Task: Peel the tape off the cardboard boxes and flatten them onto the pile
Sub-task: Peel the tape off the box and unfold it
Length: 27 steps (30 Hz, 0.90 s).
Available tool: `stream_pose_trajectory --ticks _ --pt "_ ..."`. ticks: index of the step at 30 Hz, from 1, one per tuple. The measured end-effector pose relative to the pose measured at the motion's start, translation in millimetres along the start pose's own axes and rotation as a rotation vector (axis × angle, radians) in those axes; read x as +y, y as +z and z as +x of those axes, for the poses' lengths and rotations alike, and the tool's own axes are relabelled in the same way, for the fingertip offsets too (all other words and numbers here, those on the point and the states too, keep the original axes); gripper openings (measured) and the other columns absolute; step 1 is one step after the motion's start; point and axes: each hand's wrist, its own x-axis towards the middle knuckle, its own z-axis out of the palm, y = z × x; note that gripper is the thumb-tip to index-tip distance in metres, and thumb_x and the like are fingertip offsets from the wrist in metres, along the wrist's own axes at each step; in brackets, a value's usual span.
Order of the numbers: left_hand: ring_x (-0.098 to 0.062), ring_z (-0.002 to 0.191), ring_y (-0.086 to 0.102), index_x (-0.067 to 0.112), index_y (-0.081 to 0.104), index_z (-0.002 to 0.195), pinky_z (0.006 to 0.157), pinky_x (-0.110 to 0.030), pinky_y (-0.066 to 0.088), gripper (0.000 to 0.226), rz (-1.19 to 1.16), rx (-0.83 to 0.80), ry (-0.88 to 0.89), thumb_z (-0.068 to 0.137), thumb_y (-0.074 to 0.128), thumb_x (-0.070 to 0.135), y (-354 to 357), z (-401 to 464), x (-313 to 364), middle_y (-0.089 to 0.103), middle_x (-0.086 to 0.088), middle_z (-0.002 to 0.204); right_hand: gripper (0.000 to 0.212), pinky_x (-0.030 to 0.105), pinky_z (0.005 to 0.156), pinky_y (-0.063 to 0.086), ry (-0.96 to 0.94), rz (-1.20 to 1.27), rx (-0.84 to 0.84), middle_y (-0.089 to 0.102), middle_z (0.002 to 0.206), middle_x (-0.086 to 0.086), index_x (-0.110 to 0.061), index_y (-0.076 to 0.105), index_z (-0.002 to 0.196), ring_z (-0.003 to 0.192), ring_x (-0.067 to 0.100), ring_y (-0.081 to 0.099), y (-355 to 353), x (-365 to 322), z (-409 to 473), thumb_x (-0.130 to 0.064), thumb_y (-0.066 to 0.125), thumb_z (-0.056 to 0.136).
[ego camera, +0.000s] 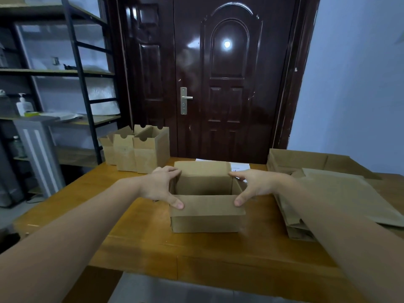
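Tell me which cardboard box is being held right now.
The open box at the table's middle, left hand and right hand gripping its rim; the three upright boxes behind stand untouched.

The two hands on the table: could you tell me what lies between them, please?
The open cardboard box lies between them in the head view; the left hand and right hand grip its opposite sides.

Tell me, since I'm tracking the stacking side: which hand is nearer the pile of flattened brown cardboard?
Right. The right hand grips the open box's right side, next to the pile of flattened brown cardboard; the left hand grips its far side.
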Motion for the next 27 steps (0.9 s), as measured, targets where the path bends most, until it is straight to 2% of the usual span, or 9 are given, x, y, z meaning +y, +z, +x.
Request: stream_pose_trajectory --ticks 5,9,11,14,17,19,21,24,27 --pt "-0.019 0.133 0.030 0.028 0.025 0.160 0.115 -0.043 0.033 0.130 0.153 0.042 -0.043 0.056 0.071 0.090 3 10 -3 0.034 0.008 0.152 0.118 0.040 0.122 0.022 -0.005 -0.047 0.024 0.006 0.167 -0.012 -0.031 0.017 0.161 0.153 0.020 0.013 8 10 9 -0.066 0.083 0.069" --pt "-0.015 0.121 0.043 0.024 0.036 0.149 0.105 -0.036 0.048 0.114 -0.007 0.113 -0.035 0.058 0.085 0.073 10 15 -3 0.044 0.007 0.135 0.107 0.037 0.111 0.044 0.011 0.141 0.068 0.027 0.160 -0.007 -0.044 0.025 0.150 0.139 0.019 0.037 23 21 15 -0.062 0.087 0.065" --pt "-0.013 0.118 0.048 0.023 0.037 0.148 0.099 -0.030 0.052 0.110 -0.114 0.146 -0.015 0.060 0.090 0.063 16 14 -4 0.044 0.007 0.134 0.102 0.037 0.108 0.047 -0.007 0.191 0.107 0.028 0.159 -0.008 -0.046 0.027 0.148 0.138 0.019 0.038 30 25 15 -0.061 0.086 0.066" --pt "-0.015 0.129 0.044 0.022 0.029 0.156 0.106 -0.031 0.046 0.114 -0.165 0.164 0.013 0.066 0.087 0.063 22 9 -8 0.038 0.006 0.148 0.108 0.042 0.117 0.037 -0.023 0.217 0.106 0.022 0.165 -0.011 -0.046 0.018 0.156 0.148 0.018 0.030 38 28 13 -0.067 0.080 0.070" --pt "-0.020 0.153 0.018 0.024 0.013 0.163 0.122 -0.040 0.024 0.130 -0.079 0.172 0.031 0.064 0.076 0.080 20 4 -22 0.014 0.005 0.169 0.124 0.043 0.121 0.032 -0.019 0.209 0.109 0.014 0.168 -0.016 -0.048 0.005 0.159 0.151 0.016 0.025 42 35 9 -0.084 0.074 0.062" --pt "-0.017 0.157 0.000 0.025 -0.001 0.164 0.126 -0.043 0.013 0.146 -0.095 0.149 -0.001 0.057 0.074 0.088 16 -3 -39 -0.004 0.008 0.171 0.132 0.039 0.122 0.029 -0.012 0.206 0.141 0.007 0.169 -0.013 -0.046 -0.003 0.159 0.153 0.017 0.022 39 38 2 -0.085 0.074 0.060" --pt "-0.016 0.157 -0.007 0.025 -0.010 0.163 0.127 -0.044 0.009 0.154 -0.121 0.125 -0.035 0.052 0.078 0.087 12 -15 -57 -0.011 0.009 0.171 0.139 0.035 0.119 0.031 0.020 0.207 0.147 0.010 0.170 -0.007 -0.042 -0.012 0.159 0.151 0.020 0.026 33 42 -7 -0.083 0.074 0.058" --pt "-0.022 0.157 0.001 0.022 -0.005 0.164 0.126 -0.044 0.012 0.146 -0.109 0.077 -0.113 0.060 0.085 0.071 23 -30 -70 -0.001 0.002 0.172 0.139 0.034 0.118 0.031 0.101 0.157 0.085 0.010 0.170 0.001 -0.033 -0.020 0.159 0.150 0.025 0.032 28 52 -16 -0.078 0.072 0.066" --pt "-0.023 0.156 0.016 0.019 0.008 0.164 0.124 -0.039 0.020 0.124 -0.080 0.045 -0.164 0.074 0.078 0.066 51 -27 -66 0.015 -0.003 0.170 0.114 0.032 0.113 0.032 0.205 0.003 0.001 0.018 0.169 0.008 -0.013 0.006 0.162 0.146 0.026 0.037 39 47 -23 -0.068 0.065 0.082"
